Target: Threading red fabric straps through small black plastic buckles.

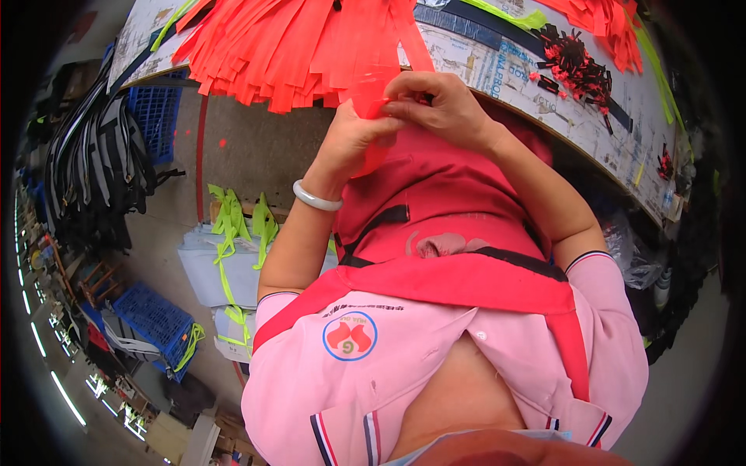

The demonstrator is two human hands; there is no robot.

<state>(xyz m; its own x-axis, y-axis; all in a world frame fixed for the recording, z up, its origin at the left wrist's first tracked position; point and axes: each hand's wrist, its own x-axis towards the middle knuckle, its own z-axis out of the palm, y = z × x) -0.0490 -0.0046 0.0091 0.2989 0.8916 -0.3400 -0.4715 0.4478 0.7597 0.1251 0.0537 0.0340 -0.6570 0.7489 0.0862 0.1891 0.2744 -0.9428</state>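
A bright orange-red strip (368,97) runs down from the table edge into my left hand (348,141), whose fingers are closed round it. A pale bangle (317,196) circles that wrist. My right hand (444,113) is beside it, thumb and fingers pinched together against the strip's edge. Something small and dark shows between those fingers, too hidden to name. Just beyond both hands, a thick bundle of orange-red strips (272,54) hangs over the table's edge, cut ends toward me.
On the table (458,54) lie a pile of small black-and-red pieces (575,66), more orange-red strips (602,23) and yellow-green strips (509,14). Black-and-grey straps (97,155) hang at left, near a blue crate (155,116). Pale stacks tied with yellow-green strips (225,264) stand below.
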